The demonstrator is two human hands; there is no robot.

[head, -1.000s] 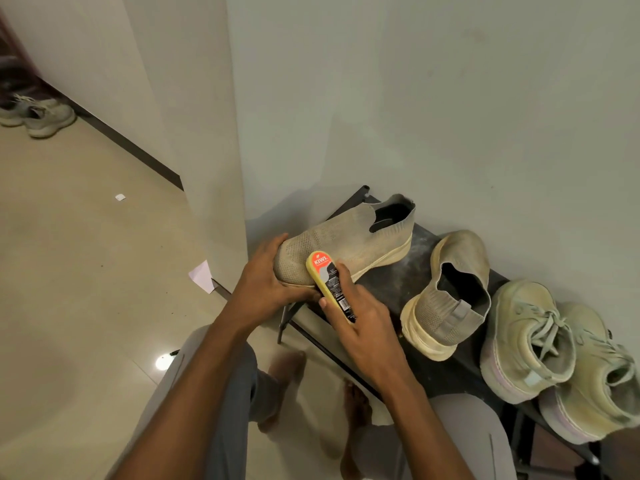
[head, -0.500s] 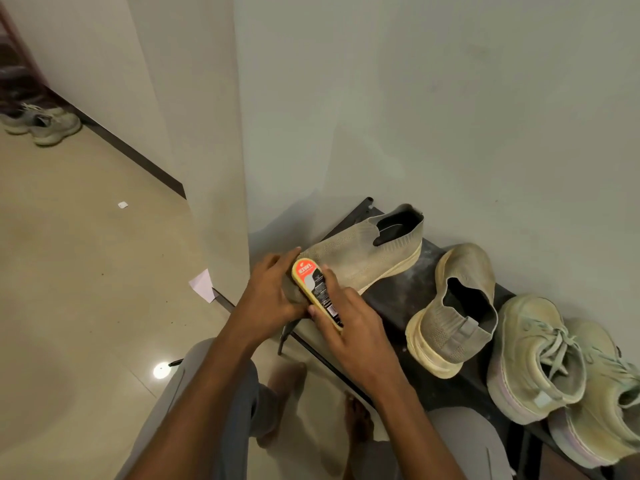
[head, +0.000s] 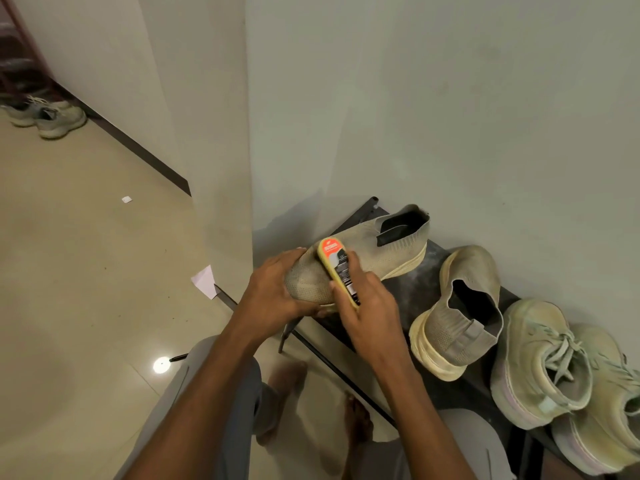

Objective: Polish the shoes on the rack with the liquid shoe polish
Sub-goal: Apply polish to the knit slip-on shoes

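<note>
A beige knit slip-on shoe (head: 377, 251) lies on its side at the left end of the black shoe rack (head: 419, 289). My left hand (head: 273, 292) grips its toe, fingers over the top and thumb underneath. My right hand (head: 367, 306) holds a yellow polish bottle (head: 337, 268) with a red and black label, laid flat against the shoe's upper near the toe. The bottle's applicator end is hidden under my fingers.
The matching slip-on (head: 460, 310) stands on the rack, heel toward me. Two pale lace-up sneakers (head: 543, 362) fill the rack's right end. A wall rises right behind. Another pair of sneakers (head: 52, 116) sits far left on the tiled floor, with a paper scrap (head: 204, 280) near the rack.
My right hand has slid the polish bottle along the shoe's upper, back from the toe tip toward the middle. My left hand keeps its grip on the toe.
</note>
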